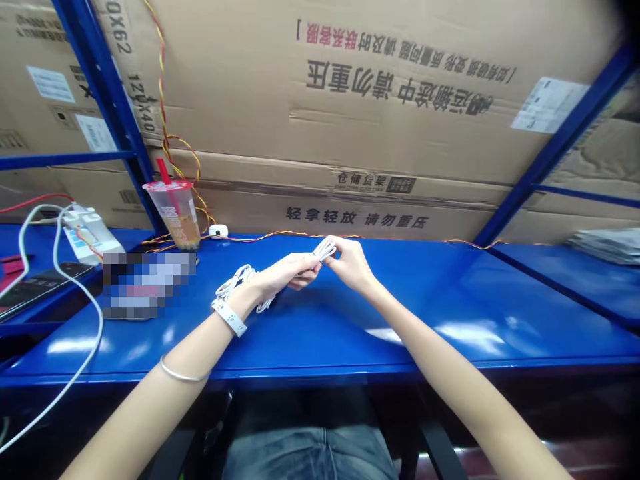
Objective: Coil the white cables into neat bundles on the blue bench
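A small bundle of white cable is gathered in loops between my two hands, above the blue shelf surface. My left hand is closed around the lower end of the bundle. From the other side, my right hand pinches the looped end, its fingertips partly hidden. More coiled white cable shows behind my left wrist, with a dark tie on it. Whether that coil joins the bundle in my hands I cannot tell, because my left hand covers the space between.
A drink cup with a red straw stands at the back left, beside a white earphone case. A blurred-out flat object lies in front. White cable hangs over the left edge. Cardboard walls the back; papers lie far right.
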The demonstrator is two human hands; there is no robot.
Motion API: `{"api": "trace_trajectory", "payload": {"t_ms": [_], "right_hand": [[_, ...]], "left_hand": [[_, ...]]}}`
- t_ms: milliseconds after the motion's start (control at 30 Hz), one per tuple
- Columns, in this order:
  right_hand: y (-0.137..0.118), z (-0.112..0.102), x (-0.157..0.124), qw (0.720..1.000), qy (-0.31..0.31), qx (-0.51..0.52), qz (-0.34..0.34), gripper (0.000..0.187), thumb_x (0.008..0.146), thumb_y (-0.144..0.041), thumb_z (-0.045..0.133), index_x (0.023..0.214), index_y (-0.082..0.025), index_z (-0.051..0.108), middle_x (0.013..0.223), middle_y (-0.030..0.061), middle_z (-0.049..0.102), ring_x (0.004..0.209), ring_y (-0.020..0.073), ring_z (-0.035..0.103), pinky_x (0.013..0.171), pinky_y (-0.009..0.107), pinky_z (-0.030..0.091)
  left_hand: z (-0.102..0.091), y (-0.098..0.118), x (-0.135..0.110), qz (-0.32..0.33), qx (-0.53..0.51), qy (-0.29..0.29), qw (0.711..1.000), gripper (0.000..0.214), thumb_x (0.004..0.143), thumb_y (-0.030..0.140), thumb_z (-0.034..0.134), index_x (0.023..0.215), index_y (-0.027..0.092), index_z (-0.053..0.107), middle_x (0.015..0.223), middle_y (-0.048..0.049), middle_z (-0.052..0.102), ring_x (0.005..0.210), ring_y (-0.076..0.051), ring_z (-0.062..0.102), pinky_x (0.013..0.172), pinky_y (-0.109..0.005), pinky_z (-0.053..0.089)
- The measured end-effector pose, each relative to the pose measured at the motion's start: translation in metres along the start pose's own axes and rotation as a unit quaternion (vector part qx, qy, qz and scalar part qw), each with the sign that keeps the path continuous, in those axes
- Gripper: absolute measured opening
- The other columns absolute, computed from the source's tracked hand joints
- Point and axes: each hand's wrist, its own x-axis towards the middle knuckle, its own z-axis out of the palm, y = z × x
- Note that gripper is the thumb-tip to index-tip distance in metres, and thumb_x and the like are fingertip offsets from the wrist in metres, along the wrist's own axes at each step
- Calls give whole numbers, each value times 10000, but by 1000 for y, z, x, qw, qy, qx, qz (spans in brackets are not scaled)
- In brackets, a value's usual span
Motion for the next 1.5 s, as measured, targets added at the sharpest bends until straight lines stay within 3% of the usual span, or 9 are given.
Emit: {"api": "trace_trajectory", "payload": {"t_ms": [167,333,500,900,1067,1300,1400,1500], "right_hand": [[1,1,1,1000,-6,-3,7,69,724,-166,530,675,-156,577,648,19,608,589,136,494,580,239,336],[-4,0,1,1000,-12,4,1,171,830,-275,515,739,-154,595,610,9,577,550,127,460,561,241,337],[-10,0,-1,999,-10,-23,-35,157,851,-229,493,756,-152,593,635,14,585,563,131,486,597,241,363],[-8,5,-2,995,-10,-78,-54,168,903,-226,475,786,-171,581,669,26,606,570,142,497,608,249,358],[-6,8,-3,992,-25,-107,-63,240,919,-245,424,700,-178,496,656,31,557,585,140,458,601,261,318],[-15,8,-1,999,-41,6,31,355,866,-309,459,550,-188,351,529,-24,364,517,101,314,526,264,227],[-12,9,0,995,-46,51,74,358,835,-329,475,526,-189,364,517,-24,359,512,100,302,502,262,210],[-7,12,-1,987,-50,100,115,330,806,-326,486,524,-191,382,506,-25,373,504,100,314,481,253,220]], "left_hand": [[-1,-6,7,13,24,19,999,412,819,558,585,797,168,452,586,83,287,458,-29,205,439,-176,137],[-4,-7,10,68,22,89,994,400,824,547,568,766,170,449,580,85,260,451,-27,186,434,-175,121],[-8,-9,13,84,31,131,987,373,844,527,546,767,174,454,575,84,272,441,-28,203,425,-172,141],[-11,-16,15,125,132,192,965,307,883,481,511,809,184,476,589,59,403,444,-56,310,427,-203,220],[-12,-17,15,154,214,227,937,257,897,453,508,947,201,491,625,47,494,474,-78,379,478,-213,277],[-14,-15,14,151,380,224,885,191,928,377,436,970,200,496,613,39,501,545,-132,471,560,-236,309],[-14,-16,14,138,434,219,863,199,937,344,404,1033,191,487,603,32,498,539,-152,493,555,-244,301],[-10,-14,13,96,516,225,821,256,949,341,371,1108,171,476,692,-26,577,611,-188,561,572,-257,312]]}}
